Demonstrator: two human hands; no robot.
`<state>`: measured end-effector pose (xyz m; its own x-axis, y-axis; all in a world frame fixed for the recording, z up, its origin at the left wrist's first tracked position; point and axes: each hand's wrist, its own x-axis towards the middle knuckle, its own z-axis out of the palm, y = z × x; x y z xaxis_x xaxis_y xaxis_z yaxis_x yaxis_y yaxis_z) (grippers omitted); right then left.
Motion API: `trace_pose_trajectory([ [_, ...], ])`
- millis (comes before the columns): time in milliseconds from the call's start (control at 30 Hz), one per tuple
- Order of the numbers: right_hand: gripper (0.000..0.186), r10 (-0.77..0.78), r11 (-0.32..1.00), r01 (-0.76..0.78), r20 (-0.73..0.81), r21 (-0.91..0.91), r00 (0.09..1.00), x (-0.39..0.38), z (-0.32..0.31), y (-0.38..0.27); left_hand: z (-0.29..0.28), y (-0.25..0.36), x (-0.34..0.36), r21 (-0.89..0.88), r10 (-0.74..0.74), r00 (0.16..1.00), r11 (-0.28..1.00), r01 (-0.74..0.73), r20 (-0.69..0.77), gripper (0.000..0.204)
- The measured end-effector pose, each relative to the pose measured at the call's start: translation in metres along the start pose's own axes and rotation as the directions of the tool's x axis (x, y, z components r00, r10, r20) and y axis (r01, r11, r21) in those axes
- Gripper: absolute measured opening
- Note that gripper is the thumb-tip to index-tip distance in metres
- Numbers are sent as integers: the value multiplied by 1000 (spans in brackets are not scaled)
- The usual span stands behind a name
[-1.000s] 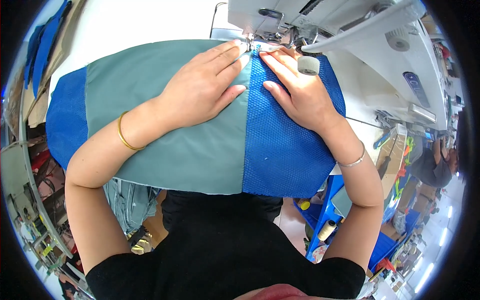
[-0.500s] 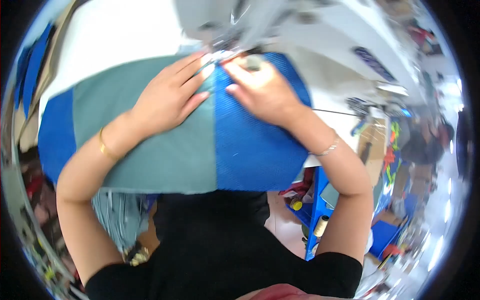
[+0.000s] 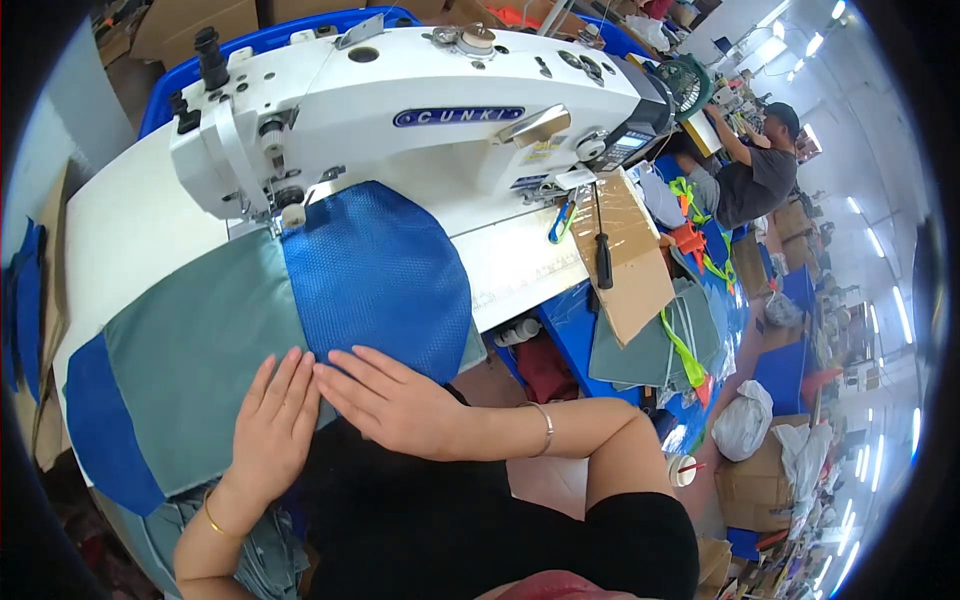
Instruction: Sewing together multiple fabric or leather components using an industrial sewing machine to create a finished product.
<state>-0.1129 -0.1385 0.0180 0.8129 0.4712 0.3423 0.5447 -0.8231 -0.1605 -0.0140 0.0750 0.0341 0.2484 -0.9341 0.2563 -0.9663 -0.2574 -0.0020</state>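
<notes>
A fabric panel, with a grey-green middle, a blue textured part on the right and a plain blue end on the left, lies on the white sewing table. Its far edge, by the seam between green and blue, sits under the presser foot area of a white sewing machine. Toward the panel's near edge, my left hand lies on the green cloth with fingers stretched. My right hand rests flat across the seam's near end, its fingertips meeting the left hand's. Neither hand grips anything.
Right of the machine are a screwdriver on cardboard, small snips and a stack of grey-green pieces. Grey-green cloth hangs below the panel at left. A co-worker sits at the far right.
Both hands have moved from beside the presser foot back along the seam to the panel's near edge. The view has shifted, so the whole machine now shows.
</notes>
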Motion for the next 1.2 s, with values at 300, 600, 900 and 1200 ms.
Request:
trace_pose_trajectory([
  [300,38,47,984,-95,-293,-153,955,9,5,-1,0,-2,10,-29,-22,984,999,18,-179,36],
  [600,37,84,980,-124,-244,-157,966,1,26,-8,28,3,-10,-122,-81,970,991,54,-228,33],
  [900,38,22,978,-31,-42,-206,999,7,13,-6,10,-22,34,-239,-153,984,963,128,-90,49],
  [1200,36,11,987,-6,29,-159,1000,8,3,-4,29,-38,21,-231,-165,986,961,155,-26,52],
])
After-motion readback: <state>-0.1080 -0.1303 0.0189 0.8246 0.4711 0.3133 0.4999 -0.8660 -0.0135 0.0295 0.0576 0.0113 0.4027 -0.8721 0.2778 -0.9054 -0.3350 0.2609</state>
